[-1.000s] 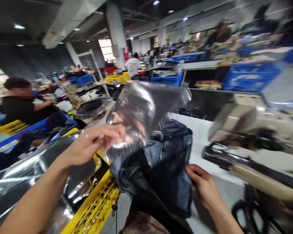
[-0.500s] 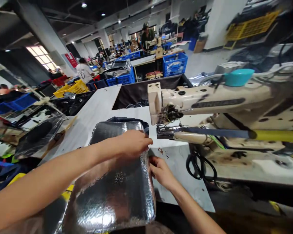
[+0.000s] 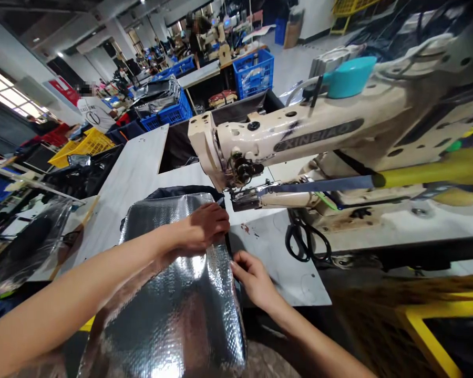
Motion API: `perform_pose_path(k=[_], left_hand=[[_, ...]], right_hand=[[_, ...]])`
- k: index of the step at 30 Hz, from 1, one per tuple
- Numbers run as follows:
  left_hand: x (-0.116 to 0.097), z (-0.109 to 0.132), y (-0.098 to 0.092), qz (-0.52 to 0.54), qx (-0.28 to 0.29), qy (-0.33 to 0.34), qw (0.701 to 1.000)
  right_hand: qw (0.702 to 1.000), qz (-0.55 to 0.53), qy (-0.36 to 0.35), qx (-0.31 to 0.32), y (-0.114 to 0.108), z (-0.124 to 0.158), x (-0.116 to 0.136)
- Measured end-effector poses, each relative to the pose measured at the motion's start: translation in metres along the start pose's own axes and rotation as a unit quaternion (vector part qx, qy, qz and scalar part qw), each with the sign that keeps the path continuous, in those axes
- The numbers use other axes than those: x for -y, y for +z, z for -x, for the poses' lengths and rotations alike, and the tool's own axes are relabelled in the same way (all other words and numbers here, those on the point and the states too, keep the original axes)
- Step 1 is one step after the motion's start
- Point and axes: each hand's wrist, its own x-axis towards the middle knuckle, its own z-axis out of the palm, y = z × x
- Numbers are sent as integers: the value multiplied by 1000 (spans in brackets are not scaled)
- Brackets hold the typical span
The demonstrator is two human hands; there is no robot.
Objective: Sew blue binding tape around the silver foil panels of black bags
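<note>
**Hands on foil sheet at sewing machine**

Left hand (image 3: 203, 228) lies palm-down on the foil sheet (image 3: 173, 315), not gripping. Right hand (image 3: 254, 278) pinches the sheet's right edge. The sheet covers dark fabric (image 3: 181, 191) on the tabletop (image 3: 137, 168), just beside the sewing machine (image 3: 299, 131). Scissors (image 3: 303, 244) lie near.

foil panel (image 3: 173, 294) on table (image 3: 142, 168), machine (image 3: 299, 136) right

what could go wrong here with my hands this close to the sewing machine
The left hand presses the silver quilted foil panel close beside the needle of the cream sewing machine; fingers might stray under it. The slick panel may slip off the dark fabric beneath, as the right hand pinches only its edge.
</note>
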Motion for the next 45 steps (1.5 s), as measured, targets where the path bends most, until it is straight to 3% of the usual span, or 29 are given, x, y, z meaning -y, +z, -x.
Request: perform_pose_path(k=[7,22,35,45], left_hand=[[3,-9,9,71,56,-13,996],[-2,-15,16,96,67,-29,993],[0,-10,30,112,43,-35,992],[-1,-8,31,95,39,-19,995]], right_hand=[[998,-59,18,-4,-2,2,-4],[998,-50,39,-14,-5,6,-8],[985,-128,112,-12,1,11,-9],[995,-36,76,-45,10,7,2]])
